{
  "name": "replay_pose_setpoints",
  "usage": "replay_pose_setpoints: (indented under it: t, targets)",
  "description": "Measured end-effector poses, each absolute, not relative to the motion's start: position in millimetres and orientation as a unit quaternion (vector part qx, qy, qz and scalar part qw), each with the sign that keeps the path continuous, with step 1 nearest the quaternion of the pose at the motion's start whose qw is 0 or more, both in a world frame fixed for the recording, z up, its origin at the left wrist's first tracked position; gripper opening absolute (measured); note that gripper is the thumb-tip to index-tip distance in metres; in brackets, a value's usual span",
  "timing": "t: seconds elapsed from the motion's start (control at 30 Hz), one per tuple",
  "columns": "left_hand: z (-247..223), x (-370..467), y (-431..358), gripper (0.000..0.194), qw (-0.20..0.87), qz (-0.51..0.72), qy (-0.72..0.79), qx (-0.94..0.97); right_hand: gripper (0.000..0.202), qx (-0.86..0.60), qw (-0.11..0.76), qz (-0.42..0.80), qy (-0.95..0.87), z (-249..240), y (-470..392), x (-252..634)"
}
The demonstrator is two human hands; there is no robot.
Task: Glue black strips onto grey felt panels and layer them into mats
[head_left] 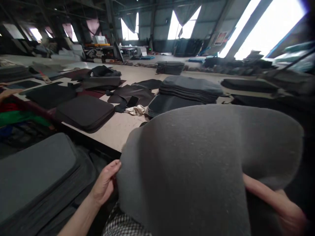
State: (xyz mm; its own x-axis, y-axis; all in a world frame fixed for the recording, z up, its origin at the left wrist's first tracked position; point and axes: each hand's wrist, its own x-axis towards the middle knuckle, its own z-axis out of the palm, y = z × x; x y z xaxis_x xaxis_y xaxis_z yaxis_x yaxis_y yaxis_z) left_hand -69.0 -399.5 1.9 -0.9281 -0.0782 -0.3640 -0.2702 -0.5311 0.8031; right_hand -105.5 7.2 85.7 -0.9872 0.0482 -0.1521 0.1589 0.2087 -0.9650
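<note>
Grey sheet (192,170), left hand (105,182) (aslant) at its left edge.

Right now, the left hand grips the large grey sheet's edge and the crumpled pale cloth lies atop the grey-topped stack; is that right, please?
Not quite: the crumpled pale cloth lies on the table, beside the grey-topped stack, as the head view shows. The left hand does grip the large grey sheet.
</note>
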Motion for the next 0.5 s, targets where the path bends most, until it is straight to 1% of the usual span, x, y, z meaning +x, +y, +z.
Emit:
replay_pose_setpoints:
  t: [0.1, 0.2, 0.3, 0.43, 0.5]
  targets:
    - [25.7, -87.4, -421.2, 0.031, 0.023, 0.792, 0.586, -0.17, 0.063, 0.183, 0.014, -0.642, 0.744, 71.1, 34.5, -96.0]
    - [35.2, -115.0, -437.2, 0.044, 0.019, 0.675, 0.718, -0.168, 0.061, 0.272, 0.045, -0.637, 0.72, 48.0, 48.1, -85.1]
    - [30.3, -149.3, -440.3, 0.056, 0.043, 0.559, 0.817, -0.133, 0.055, 0.262, 0.061, -0.602, 0.752, 26.0, 49.4, -77.0]
    - [16.4, -187.0, -430.5, 0.059, 0.032, 0.485, 0.871, -0.073, 0.053, 0.228, -0.005, -0.56, 0.796, 12.9, 47.4, -76.6]
    - [11.1, -198.2, -426.7, 0.058, 0.025, 0.46, 0.886, -0.056, 0.052, 0.218, -0.018, -0.558, 0.8, 10.0, 50.8, -80.7]
